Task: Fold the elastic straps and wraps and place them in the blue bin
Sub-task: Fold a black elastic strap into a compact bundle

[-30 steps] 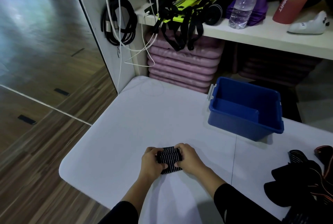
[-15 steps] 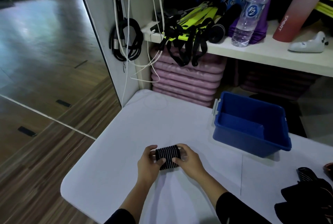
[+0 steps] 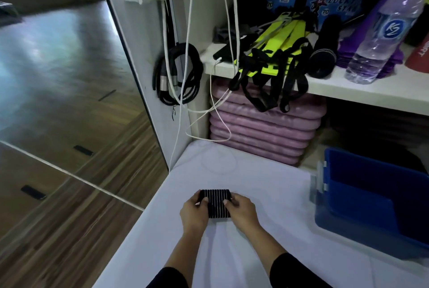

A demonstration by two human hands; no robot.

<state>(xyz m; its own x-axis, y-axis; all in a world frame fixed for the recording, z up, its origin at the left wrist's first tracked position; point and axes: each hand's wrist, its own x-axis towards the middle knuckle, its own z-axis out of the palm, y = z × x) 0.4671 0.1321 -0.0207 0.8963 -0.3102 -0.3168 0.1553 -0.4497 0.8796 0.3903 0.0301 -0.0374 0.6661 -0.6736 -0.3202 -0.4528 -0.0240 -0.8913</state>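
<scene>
Both forearms [image 3: 185, 248] reach forward out of dark sleeves [image 3: 294, 271] and angle in toward each other, bare down to the wrists. The left hand [image 3: 193, 214] and the right hand [image 3: 242, 212] lie side by side, backs up, knuckles pointing away from the body. Each pinches one end of a folded wrap [image 3: 216, 205], thumb on top and fingers curled round the outer edge. The two thumbs lie near each other but apart.

White table [image 3: 278, 183] is lying open at centre frame; the blue bin [image 3: 352, 213] is standing at the right edge, white cables [image 3: 210, 140] dangling over the far corner.
</scene>
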